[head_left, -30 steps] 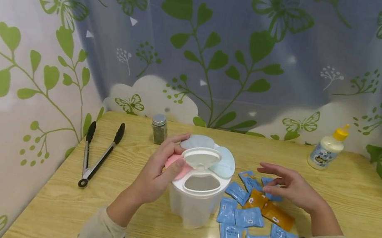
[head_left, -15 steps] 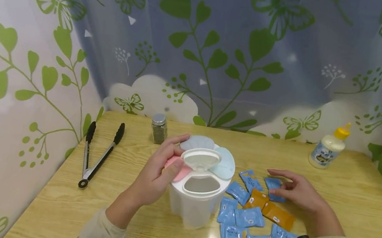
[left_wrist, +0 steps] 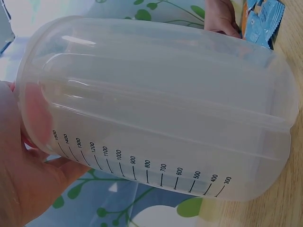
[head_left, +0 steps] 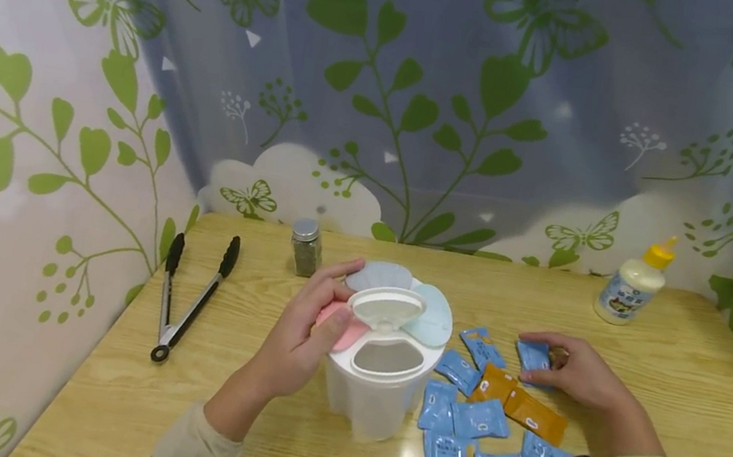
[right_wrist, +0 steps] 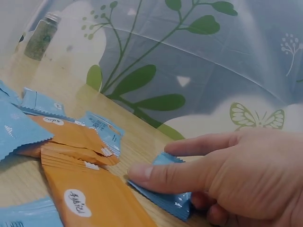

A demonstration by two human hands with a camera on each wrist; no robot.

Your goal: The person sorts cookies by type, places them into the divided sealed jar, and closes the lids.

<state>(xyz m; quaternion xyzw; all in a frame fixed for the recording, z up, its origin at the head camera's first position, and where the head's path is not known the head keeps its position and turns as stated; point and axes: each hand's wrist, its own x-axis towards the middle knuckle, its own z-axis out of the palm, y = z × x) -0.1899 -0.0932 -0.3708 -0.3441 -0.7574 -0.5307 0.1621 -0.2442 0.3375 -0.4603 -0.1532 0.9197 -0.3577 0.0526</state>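
My left hand (head_left: 303,335) grips the upper left side of a clear plastic storage container (left_wrist: 161,109), its thumb by the pink flap (head_left: 344,330). The container stands upright on the table, and its side carries measuring marks. On its round top a white flap (head_left: 388,306) stands raised beside an oval opening (head_left: 389,356), while the grey and light-blue flaps lie down. My right hand (head_left: 579,371) pinches a small blue snack packet (right_wrist: 163,189) between thumb and fingers, low over the table. Left of that hand lie two orange packets (right_wrist: 90,189) and several blue packets (head_left: 479,418).
Metal tongs with black handles (head_left: 193,305) lie spread at the left. A small jar with a silver lid (head_left: 306,248) stands at the back, left of the container. At the back right is a bottle with a yellow cap (head_left: 629,285). A patterned curtain (head_left: 394,104) hangs behind the table.
My right hand has come down onto the far-right blue packet, its thumb and fingers closing on it and shifting it slightly right. The left hand keeps its grip on the container.
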